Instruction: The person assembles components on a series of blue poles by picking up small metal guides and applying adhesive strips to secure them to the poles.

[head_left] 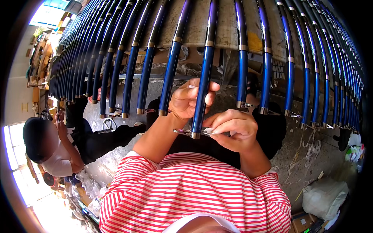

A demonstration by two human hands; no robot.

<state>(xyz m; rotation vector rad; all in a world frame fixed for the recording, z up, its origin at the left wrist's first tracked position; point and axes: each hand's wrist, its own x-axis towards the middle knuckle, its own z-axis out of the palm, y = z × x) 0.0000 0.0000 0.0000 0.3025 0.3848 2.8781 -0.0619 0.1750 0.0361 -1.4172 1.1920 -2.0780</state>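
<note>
A blue fishing rod section (200, 97) with a gold-coloured end band points toward me from the bench. My left hand (188, 99) is closed round it from behind, with fingertips showing on its right side. Near the end band, a ring-shaped line guide (182, 131) sticks out to the left. My right hand (237, 128) is closed in a pinch on a small, flat, grey metal piece (211, 132), whose tip meets the rod's right side beside the band. The fingers partly cover this piece, so its kind is unclear.
Many similar blue rods (266, 79) lie in a row on both sides, ends overhanging the brown bench (223, 23). A person (58, 143) in a dark cap sits at the left. A pale sack (325, 198) stands on the floor at the lower right.
</note>
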